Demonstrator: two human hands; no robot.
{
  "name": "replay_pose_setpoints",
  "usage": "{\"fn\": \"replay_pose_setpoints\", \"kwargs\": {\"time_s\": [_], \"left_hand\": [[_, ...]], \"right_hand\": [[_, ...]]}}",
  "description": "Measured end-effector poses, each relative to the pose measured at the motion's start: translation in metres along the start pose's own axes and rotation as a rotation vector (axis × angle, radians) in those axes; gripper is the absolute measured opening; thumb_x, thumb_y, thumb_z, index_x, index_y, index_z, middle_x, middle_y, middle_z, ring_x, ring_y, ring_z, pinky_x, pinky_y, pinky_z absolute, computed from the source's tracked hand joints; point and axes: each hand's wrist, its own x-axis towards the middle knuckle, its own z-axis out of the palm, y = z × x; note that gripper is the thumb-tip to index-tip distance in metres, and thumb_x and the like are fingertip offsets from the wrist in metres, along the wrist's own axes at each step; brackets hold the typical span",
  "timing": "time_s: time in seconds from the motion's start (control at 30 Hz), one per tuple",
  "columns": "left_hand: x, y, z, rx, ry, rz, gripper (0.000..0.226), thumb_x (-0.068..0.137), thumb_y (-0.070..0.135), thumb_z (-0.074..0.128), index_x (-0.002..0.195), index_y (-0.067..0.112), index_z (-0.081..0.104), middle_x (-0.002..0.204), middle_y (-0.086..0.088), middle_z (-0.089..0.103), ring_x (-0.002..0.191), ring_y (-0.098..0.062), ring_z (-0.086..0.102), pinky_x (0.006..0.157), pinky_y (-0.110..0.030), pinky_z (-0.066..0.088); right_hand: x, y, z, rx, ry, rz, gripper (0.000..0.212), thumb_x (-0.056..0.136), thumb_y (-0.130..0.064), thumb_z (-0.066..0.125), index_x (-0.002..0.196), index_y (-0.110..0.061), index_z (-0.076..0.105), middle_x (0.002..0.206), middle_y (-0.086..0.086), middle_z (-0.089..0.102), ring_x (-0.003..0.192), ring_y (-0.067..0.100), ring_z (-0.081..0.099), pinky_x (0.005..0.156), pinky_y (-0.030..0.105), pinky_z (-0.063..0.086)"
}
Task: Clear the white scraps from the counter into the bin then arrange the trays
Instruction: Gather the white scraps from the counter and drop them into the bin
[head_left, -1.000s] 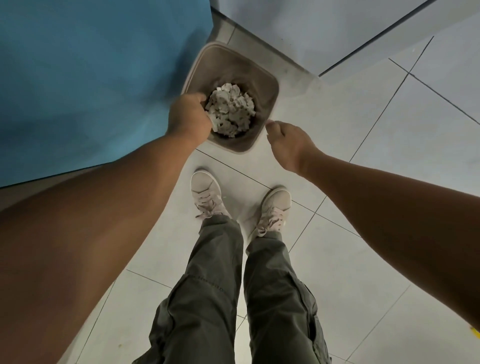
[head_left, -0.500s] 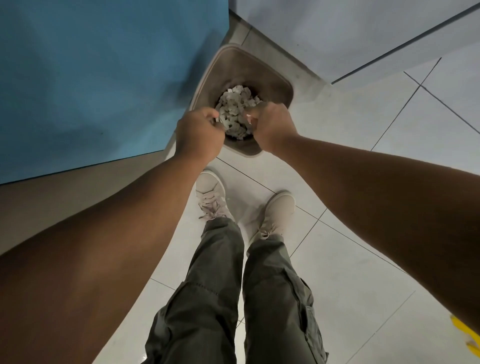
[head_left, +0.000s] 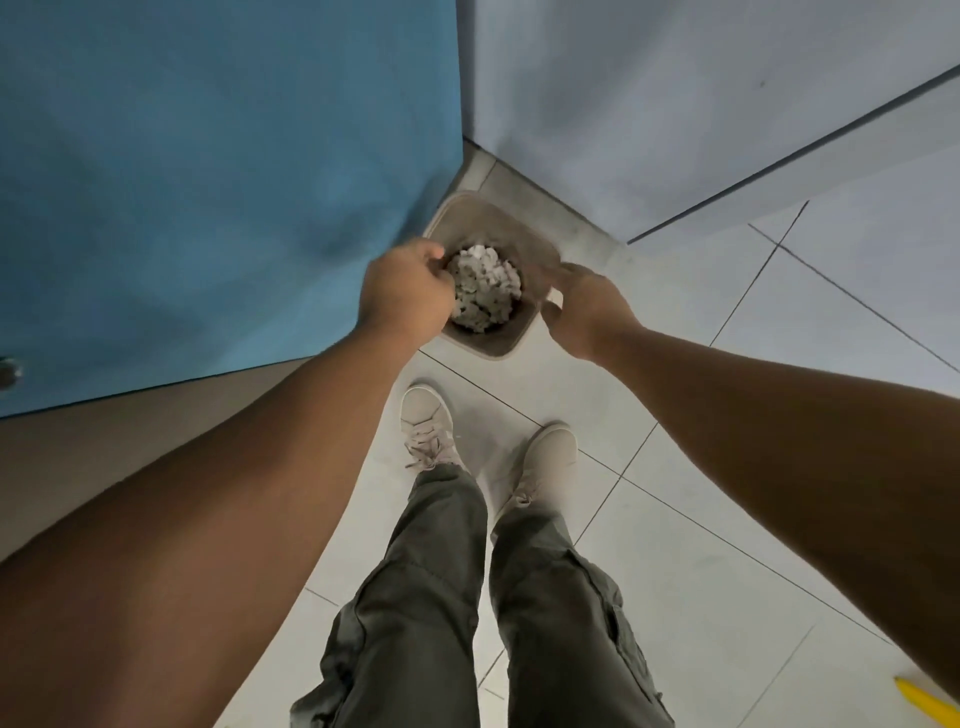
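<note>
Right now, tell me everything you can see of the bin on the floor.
The bin is a small beige tub, plastic by its look, with a rounded rectangular rim and no lid. It stands upright on the pale tiled floor, in the corner by the blue panel. A heap of white scraps lies inside it. The left hand, fingers curled, covers its left edge. The right hand, fingers loose, overlaps its right corner. Whether either touches it cannot be told.
</note>
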Motion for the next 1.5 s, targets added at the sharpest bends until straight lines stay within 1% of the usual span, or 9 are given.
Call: {"fn": "replay_pose_setpoints", "kwargs": {"time_s": [0.1,0.17,0.4,0.53,0.77,0.87,1.1,1.27,1.5], "left_hand": [[-0.027,0.043,-0.036,0.049,0.013,0.04,0.031,0.088,0.017,0.056,0.118,0.02,0.065,0.108,-0.005,0.07,0.089,-0.028,0.067,0.078,-0.027,0.051],[-0.046,0.074,-0.064,0.066,0.037,0.093,0.033,0.089,0.018,0.057,0.121,0.02,0.064,0.115,-0.004,0.069,0.1,-0.025,0.065,0.083,-0.025,0.048],[-0.145,0.168,-0.18,0.173,0.095,0.237,0.041,0.09,0.018,0.057,0.131,0.021,0.057,0.126,-0.009,0.062,0.115,-0.027,0.057,0.094,-0.034,0.045],[-0.192,0.208,-0.25,0.2,0.188,0.424,0.044,0.088,0.017,0.06,0.132,0.017,0.056,0.133,-0.005,0.058,0.125,-0.024,0.051,0.104,-0.031,0.038],[-0.26,0.24,-0.337,0.124,0.405,0.462,0.048,0.092,0.018,0.058,0.139,0.015,0.05,0.141,-0.004,0.052,0.131,-0.022,0.044,0.109,-0.03,0.033],[-0.28,0.239,-0.371,0.118,0.52,0.472,0.048,0.096,0.022,0.056,0.142,0.018,0.049,0.148,0.001,0.046,0.138,-0.017,0.036,0.113,-0.026,0.026],[-0.302,0.202,-0.438,0.099,0.675,0.393,0.045,0.096,0.025,0.055,0.141,0.022,0.05,0.148,0.003,0.046,0.14,-0.014,0.035,0.114,-0.029,0.03],[-0.296,0.155,-0.482,0.07,0.752,0.314,0.043,0.095,0.024,0.057,0.138,0.023,0.053,0.147,0.004,0.047,0.139,-0.012,0.036,0.111,-0.027,0.033],[-0.268,0.069,-0.554,0.042,0.82,0.19,0.042,0.094,0.024,0.058,0.136,0.023,0.055,0.145,0.006,0.049,0.138,-0.01,0.037,0.108,-0.027,0.037]], "right_hand": [[-0.044,-0.011,-0.045,-0.003,0.049,-0.038,0.054,0.091,-0.032,0.052,0.144,-0.026,0.04,0.138,0.002,0.051,0.127,0.028,0.046,0.101,0.037,0.042],[-0.069,-0.026,-0.083,0.006,0.114,-0.092,0.056,0.091,-0.03,0.056,0.144,-0.023,0.041,0.141,0.002,0.049,0.131,0.027,0.042,0.106,0.038,0.039],[-0.175,-0.103,-0.203,0.079,0.335,-0.318,0.053,0.088,-0.027,0.057,0.139,-0.018,0.049,0.145,0.005,0.048,0.135,0.029,0.039,0.11,0.045,0.036],[-0.224,-0.146,-0.275,0.063,0.446,-0.468,0.053,0.088,-0.037,0.052,0.138,-0.021,0.05,0.147,0.004,0.046,0.138,0.03,0.036,0.112,0.047,0.033],[-0.279,-0.201,-0.362,-0.005,0.548,-0.664,0.052,0.088,-0.045,0.044,0.136,-0.024,0.054,0.147,0.005,0.046,0.139,0.031,0.035,0.112,0.05,0.032],[-0.29,-0.225,-0.381,-0.027,0.567,-0.742,0.048,0.089,-0.045,0.042,0.13,-0.025,0.06,0.145,0.004,0.048,0.137,0.03,0.039,0.109,0.051,0.035],[-0.293,-0.305,-0.384,-0.091,0.501,-0.838,0.049,0.09,-0.045,0.041,0.135,-0.028,0.055,0.149,-0.001,0.043,0.143,0.026,0.03,0.115,0.047,0.029],[-0.278,-0.375,-0.369,-0.123,0.454,-0.938,0.046,0.091,-0.041,0.045,0.133,-0.027,0.056,0.147,0.0,0.046,0.141,0.026,0.033,0.113,0.045,0.032],[-0.239,-0.492,-0.346,-0.21,0.381,-1.035,0.043,0.097,-0.038,0.049,0.139,-0.03,0.049,0.153,-0.006,0.037,0.146,0.019,0.023,0.118,0.035,0.021]]}}
